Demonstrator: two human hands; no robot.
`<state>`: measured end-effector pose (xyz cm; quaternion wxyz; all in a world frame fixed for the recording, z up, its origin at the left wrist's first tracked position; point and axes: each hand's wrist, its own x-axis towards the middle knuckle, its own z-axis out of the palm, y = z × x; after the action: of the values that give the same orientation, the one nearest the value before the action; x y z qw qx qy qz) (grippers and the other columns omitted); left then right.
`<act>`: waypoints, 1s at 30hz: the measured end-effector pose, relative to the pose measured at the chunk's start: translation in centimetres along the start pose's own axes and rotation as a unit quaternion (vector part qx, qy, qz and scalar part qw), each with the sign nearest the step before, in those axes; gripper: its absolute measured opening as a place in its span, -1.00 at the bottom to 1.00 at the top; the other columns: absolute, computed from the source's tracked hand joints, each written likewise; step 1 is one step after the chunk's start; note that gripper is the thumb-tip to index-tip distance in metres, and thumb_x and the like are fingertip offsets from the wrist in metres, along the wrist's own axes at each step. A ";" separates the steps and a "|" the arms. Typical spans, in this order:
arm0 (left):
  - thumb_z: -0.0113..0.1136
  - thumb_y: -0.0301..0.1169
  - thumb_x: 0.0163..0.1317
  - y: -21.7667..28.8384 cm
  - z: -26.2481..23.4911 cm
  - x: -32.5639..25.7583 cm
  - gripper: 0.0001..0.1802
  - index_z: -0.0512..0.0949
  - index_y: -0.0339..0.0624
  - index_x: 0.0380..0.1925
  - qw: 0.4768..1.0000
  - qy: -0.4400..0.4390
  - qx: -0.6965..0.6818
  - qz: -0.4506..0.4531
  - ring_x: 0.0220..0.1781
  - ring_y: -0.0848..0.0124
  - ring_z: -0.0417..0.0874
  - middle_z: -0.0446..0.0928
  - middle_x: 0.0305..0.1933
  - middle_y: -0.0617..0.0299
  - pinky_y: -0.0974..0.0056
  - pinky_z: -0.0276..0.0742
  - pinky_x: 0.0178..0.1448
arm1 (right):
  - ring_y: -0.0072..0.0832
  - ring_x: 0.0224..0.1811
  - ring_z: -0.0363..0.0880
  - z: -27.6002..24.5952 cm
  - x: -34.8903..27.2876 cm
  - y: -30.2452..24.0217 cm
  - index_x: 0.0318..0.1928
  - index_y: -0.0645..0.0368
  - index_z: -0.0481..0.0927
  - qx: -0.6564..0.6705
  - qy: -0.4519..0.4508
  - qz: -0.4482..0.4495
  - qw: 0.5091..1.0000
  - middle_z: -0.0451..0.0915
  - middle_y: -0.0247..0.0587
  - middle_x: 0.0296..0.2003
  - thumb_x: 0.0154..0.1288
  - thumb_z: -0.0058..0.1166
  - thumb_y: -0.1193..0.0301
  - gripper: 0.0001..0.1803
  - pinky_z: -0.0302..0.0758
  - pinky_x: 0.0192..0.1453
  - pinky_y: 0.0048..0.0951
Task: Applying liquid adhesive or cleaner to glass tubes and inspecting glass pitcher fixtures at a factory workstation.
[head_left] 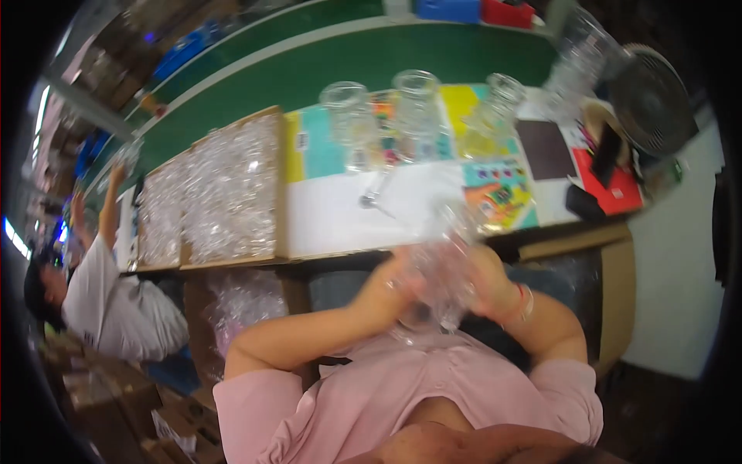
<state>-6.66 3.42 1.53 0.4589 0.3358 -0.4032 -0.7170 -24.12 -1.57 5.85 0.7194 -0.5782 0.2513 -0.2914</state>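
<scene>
Left hand [398,277] and right hand [495,282] gripped a blurred transparent article [442,267] at the surface [328,220]'s near edge: apparently mid-handling; the next move called for steady support.

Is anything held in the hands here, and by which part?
A clear object, held by its sides between the left hand and right hand; blur hides exact finger placement.

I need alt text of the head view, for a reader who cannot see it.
The left hand and right hand hold a clear object, all blurred. Beyond stand clear vessels; to the left are a carton of clear-wrapped items and a co-worker.
</scene>
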 end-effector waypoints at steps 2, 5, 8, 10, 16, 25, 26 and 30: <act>0.06 0.12 0.13 0.9 -0.4 1.0 -0.22 0.19 -0.21 0.18 0.987 -0.002 -0.137 -0.082 0.14 0.27 0.39 0.36 0.12 0.14 0.14 0.34 0.15 | -0.29 0.11 0.40 -2.3 2.6 2.7 0.17 0.31 0.25 0.504 -0.056 0.156 0.848 0.39 -0.04 0.10 0.37 -0.32 0.07 -0.41 0.32 0.20 -0.30; -0.01 0.20 0.11 1.5 -0.4 1.2 -0.14 0.15 -0.26 0.19 0.991 0.002 -0.119 -0.055 0.16 0.25 0.38 0.33 0.14 0.08 0.11 0.32 0.17 | -0.33 0.10 0.41 -2.6 3.9 2.6 0.17 0.33 0.25 0.499 -0.070 0.164 0.848 0.40 -0.05 0.08 0.38 -0.43 -0.02 -0.34 0.32 0.19 -0.29; -0.03 0.20 0.12 1.9 0.3 1.2 -0.11 0.11 -0.32 0.20 0.993 0.024 -0.113 0.000 0.18 0.23 0.36 0.31 0.16 0.04 0.11 0.27 0.22 | -0.34 0.10 0.42 -2.7 4.3 1.5 0.16 0.34 0.26 0.517 -0.113 0.152 0.835 0.41 -0.05 0.08 0.37 -0.45 -0.05 -0.32 0.32 0.20 -0.31; -0.01 0.23 0.09 1.7 0.7 0.9 -0.05 0.07 -0.37 0.21 0.994 0.048 -0.102 0.008 0.21 0.22 0.32 0.27 0.19 0.02 0.12 0.21 0.26 | -0.34 0.09 0.43 -2.5 4.4 1.2 0.14 0.36 0.28 0.508 -0.131 0.136 0.841 0.43 -0.07 0.06 0.37 -0.45 -0.06 -0.30 0.31 0.20 -0.33; -0.02 0.30 0.03 1.6 0.5 0.1 -0.04 0.06 -0.16 0.25 0.994 0.059 0.005 0.089 0.19 0.23 0.33 0.26 0.20 0.13 0.11 0.35 0.17 | -0.38 0.08 0.43 -1.6 4.3 0.5 0.14 0.36 0.29 0.445 -0.100 0.149 0.878 0.44 -0.09 0.05 0.38 -0.47 -0.05 -0.30 0.31 0.20 -0.35; 0.02 0.28 0.02 -1.1 -2.6 -2.3 0.06 -0.02 -0.36 0.25 0.975 0.180 0.014 0.128 0.27 0.20 0.22 0.11 0.29 0.02 0.11 0.14 0.31 | -0.31 0.22 0.25 0.0 2.9 3.7 0.18 0.36 0.21 0.191 0.076 -0.038 0.978 0.26 -0.04 0.18 0.41 -0.46 0.04 -0.37 0.18 0.29 -0.30; 0.03 0.25 0.05 -1.1 -2.8 -2.7 0.03 -0.02 -0.35 0.25 0.963 0.218 0.008 0.156 0.28 0.17 0.21 0.11 0.29 0.00 0.09 0.13 0.31 | -0.28 0.25 0.19 0.2 2.6 4.5 0.18 0.36 0.21 0.075 0.147 -0.133 0.977 0.22 -0.02 0.19 0.41 -0.44 0.07 -0.40 0.12 0.31 -0.29; 0.03 0.17 0.10 -2.0 -3.0 -3.2 -0.04 -0.05 -0.28 0.27 0.892 0.354 -0.007 0.281 0.29 0.10 0.19 0.07 0.31 -0.03 0.02 0.12 0.32 | -0.08 0.20 0.22 2.8 1.2 5.6 0.15 0.20 0.24 -0.406 0.078 -0.274 0.868 0.22 0.09 0.15 0.09 0.13 0.05 -0.28 0.04 0.30 -0.06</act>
<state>-3.73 6.07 -1.22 0.7561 0.4363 -0.2866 -0.3947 -20.60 0.43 0.96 0.2902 -0.8406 0.2341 -0.3930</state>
